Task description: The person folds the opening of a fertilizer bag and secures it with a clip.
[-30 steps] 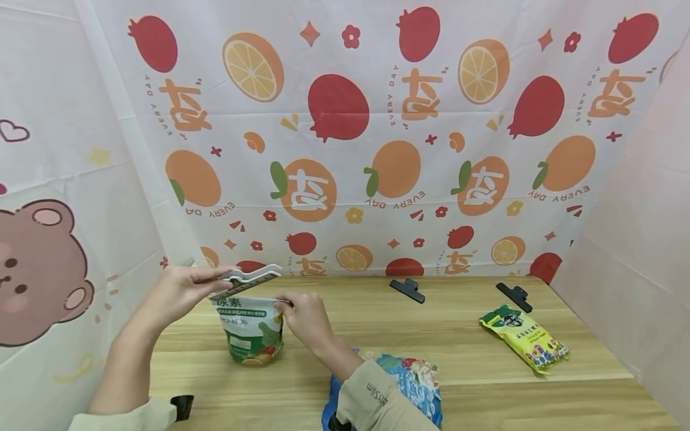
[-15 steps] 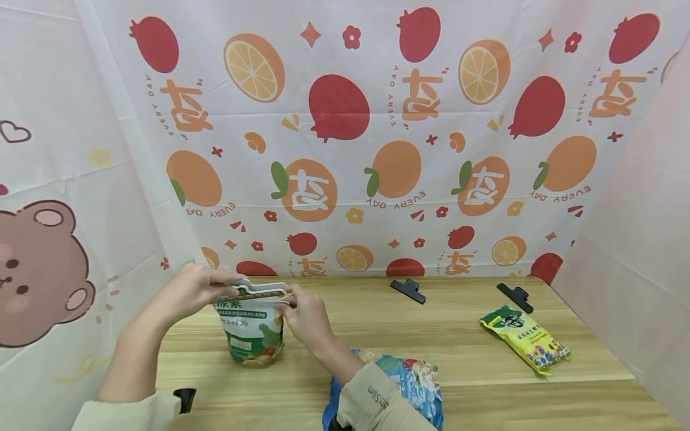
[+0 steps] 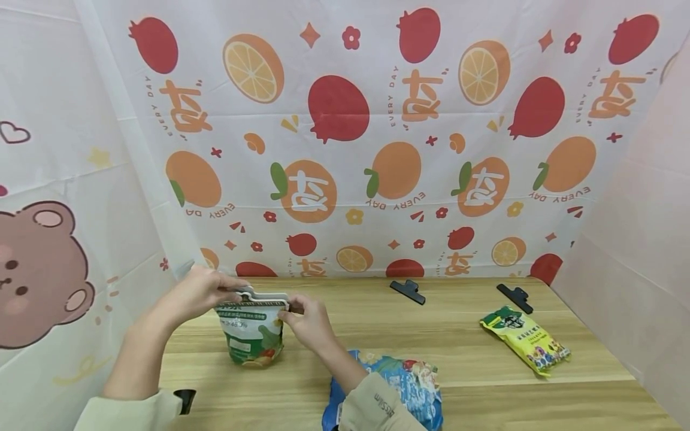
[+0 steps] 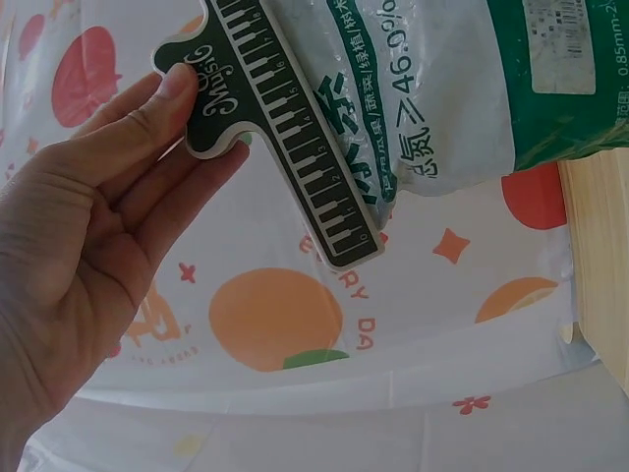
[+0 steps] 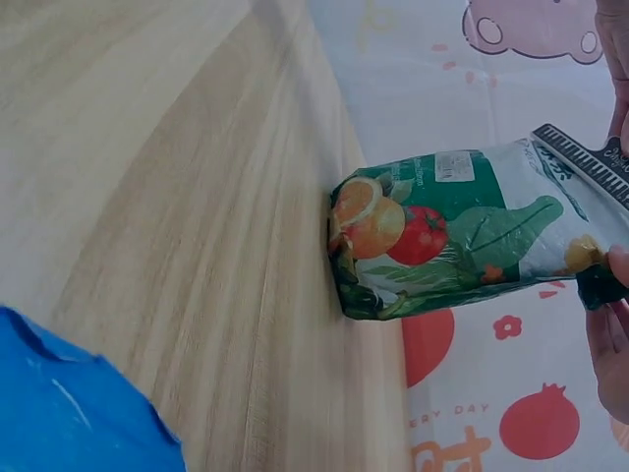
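Note:
A green-and-white bag printed with vegetables and fruit stands upright on the wooden table, left of centre. Across its top edge lies a wide clip with a piano-key pattern and the word "Music". My left hand pinches the clip by its handle, thumb on the near side and fingers behind. At the bag's upper right corner, my right hand pinches the bag's edge beside the end of the clip. In the right wrist view only part of the right hand shows, at the frame's edge.
A blue bag lies under the right forearm at the front. To the right is a yellow-green packet. Two black clips lie near the back edge. A fruit-print curtain hangs behind the table.
My left hand has moved right and down, bringing the clip from a tilt above the bag to level along its top. The right fingers have shifted slightly at the bag's corner.

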{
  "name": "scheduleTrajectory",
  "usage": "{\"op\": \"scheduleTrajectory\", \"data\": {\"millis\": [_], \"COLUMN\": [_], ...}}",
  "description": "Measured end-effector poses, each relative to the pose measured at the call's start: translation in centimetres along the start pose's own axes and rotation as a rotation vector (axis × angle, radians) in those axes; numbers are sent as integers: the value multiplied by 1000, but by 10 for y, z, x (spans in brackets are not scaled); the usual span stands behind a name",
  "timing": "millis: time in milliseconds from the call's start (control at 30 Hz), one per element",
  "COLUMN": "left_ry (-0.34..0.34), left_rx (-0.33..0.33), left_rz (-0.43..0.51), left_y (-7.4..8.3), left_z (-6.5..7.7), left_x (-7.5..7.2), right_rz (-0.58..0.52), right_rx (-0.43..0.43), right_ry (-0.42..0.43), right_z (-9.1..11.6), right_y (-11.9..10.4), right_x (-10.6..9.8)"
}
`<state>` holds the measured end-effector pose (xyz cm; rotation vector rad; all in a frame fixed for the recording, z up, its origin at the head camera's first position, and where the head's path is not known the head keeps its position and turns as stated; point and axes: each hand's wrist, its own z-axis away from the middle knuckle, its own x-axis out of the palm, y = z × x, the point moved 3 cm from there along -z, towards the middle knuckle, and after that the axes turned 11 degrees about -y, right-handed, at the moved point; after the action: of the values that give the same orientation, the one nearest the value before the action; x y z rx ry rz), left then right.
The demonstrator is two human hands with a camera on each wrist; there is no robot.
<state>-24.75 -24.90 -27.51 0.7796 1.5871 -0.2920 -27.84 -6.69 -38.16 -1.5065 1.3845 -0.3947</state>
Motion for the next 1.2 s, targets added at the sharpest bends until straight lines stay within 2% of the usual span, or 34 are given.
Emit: {"op": "scheduleTrajectory", "data": {"millis": [233, 367, 567, 833, 1067, 1200], "left_ry": [-62, -77, -120, -130, -149, -164], "left_rx": [-1, 11, -10, -1, -30, -71], "left_rz": [-19, -44, -49, -43, -43, -26], "left_y": [1, 2, 3, 4, 5, 7], "left_z": [-6, -9, -13, -19, -20, -21], "left_x": [1, 1, 2, 3, 5, 5], "right_rz": [-120, -153, -189, -198, -213, -215], "right_rx": [122, 117, 136, 139, 136, 124], "right_ry": [60, 75, 105, 114, 85, 88], "right_z": [3, 4, 4, 4, 6, 7], "right_y": [4, 6, 7, 6, 7, 7], "right_x": [0, 0, 1, 1, 1, -1]}}
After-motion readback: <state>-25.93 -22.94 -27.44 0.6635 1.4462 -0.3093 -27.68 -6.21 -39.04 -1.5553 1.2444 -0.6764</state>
